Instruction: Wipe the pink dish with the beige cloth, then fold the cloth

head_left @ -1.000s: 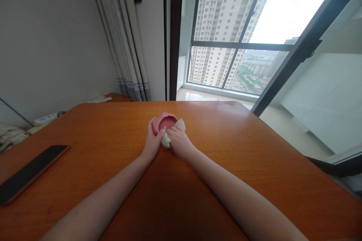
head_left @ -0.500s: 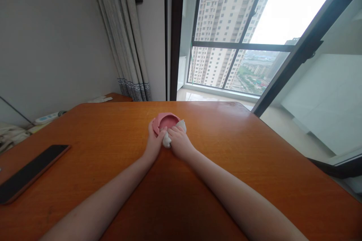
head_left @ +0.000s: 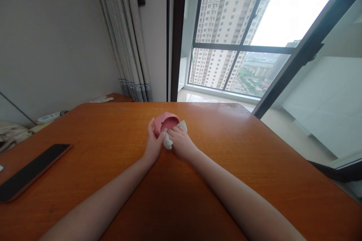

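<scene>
A pink, faceted bowl (head_left: pixel 160 121) with a round hollow and small notches in its rim is tilted over the wooden table, its opening turned toward me. My left hand (head_left: pixel 155 142) grips its left side, thumb at the near rim and fingers along the outside. A crumpled white tissue (head_left: pixel 168 144) is bunched under my right hand (head_left: pixel 181 141), whose fingers curl over it and press it to the bowl's near right rim. Part of the tissue sticks out on both sides of the right hand. The bowl's underside is hidden.
The brown wooden table (head_left: pixel 118 120) spreads out around both arms. A long dark phone-like slab (head_left: pixel 34 173) lies at the left. Past the far edge are a grey curtain (head_left: pixel 124 45) and a large window (head_left: pixel 223 26). A white remote-like object (head_left: pixel 48 117) rests beyond the left edge.
The bowl has tipped and turned slightly in my hands, so its hollow shows at a different angle. Both hands keep nearly the same place. The view has shifted a little.
</scene>
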### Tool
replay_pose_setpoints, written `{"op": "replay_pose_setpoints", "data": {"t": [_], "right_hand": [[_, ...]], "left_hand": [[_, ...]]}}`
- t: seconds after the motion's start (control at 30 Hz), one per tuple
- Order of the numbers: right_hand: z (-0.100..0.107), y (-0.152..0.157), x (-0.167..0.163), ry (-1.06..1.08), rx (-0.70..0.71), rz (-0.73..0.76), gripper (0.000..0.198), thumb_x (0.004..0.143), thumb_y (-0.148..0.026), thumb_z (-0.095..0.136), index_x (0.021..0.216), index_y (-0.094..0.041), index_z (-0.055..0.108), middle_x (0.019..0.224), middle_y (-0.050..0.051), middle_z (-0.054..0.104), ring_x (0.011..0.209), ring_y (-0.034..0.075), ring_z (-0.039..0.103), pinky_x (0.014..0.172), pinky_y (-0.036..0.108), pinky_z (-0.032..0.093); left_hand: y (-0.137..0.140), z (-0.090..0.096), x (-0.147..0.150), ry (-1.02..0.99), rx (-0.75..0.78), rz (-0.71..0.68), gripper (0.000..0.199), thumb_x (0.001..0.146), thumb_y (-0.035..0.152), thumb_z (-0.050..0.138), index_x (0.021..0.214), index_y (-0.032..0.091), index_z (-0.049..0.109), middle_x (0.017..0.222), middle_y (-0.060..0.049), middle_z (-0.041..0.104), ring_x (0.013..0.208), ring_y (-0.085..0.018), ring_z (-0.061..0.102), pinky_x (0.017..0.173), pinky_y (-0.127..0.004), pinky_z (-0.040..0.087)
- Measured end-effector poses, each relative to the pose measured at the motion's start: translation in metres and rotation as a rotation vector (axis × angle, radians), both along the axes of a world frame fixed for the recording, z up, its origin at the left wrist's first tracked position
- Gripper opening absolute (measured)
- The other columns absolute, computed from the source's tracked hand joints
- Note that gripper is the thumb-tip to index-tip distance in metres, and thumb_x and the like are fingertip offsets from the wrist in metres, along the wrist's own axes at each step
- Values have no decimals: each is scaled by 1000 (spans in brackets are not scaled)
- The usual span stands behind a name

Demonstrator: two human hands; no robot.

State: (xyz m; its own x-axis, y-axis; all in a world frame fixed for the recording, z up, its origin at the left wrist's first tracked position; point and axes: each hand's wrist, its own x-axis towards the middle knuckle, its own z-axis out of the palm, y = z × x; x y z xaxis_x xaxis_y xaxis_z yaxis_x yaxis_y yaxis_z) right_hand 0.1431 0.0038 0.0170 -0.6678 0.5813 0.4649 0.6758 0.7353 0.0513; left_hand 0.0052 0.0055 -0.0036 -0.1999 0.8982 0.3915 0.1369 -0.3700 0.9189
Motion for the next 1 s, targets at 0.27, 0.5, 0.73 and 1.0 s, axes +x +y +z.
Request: {"op": "replay_pose_setpoints", "data": {"t": [0.27,0.5,0.73,1.0], "right_hand": [[3,1,2,-53,-23,80,20,88,-17,49,104,-13,60,91,7,61,88,20,49,84,33,35],[2,8,5,-91,94,58,18,90,-15,45,96,-13,62,85,7,61,81,20,47,80,34,35],[-2,1,-3,-61,114,1,21,89,-16,45,99,-11,62,90,9,61,78,21,45,74,35,34],[8,-1,2,-114,169,5,19,91,-18,42,98,-14,60,89,7,61,80,20,46,76,35,33]], "left_hand": [[11,5,-15,95,-6,22,43,81,42,52,117,19,48,123,-9,53,118,-22,48,105,-38,33],[12,4,-13,42,-8,9,49,81,43,53,124,21,43,132,-9,47,126,-22,42,108,-37,30],[3,-4,0,-38,-35,17,55,82,36,51,131,20,31,139,-10,39,129,-20,38,110,-35,28],[18,5,-20,132,52,17,42,83,32,48,123,19,44,131,-9,48,124,-21,43,109,-37,28]]}}
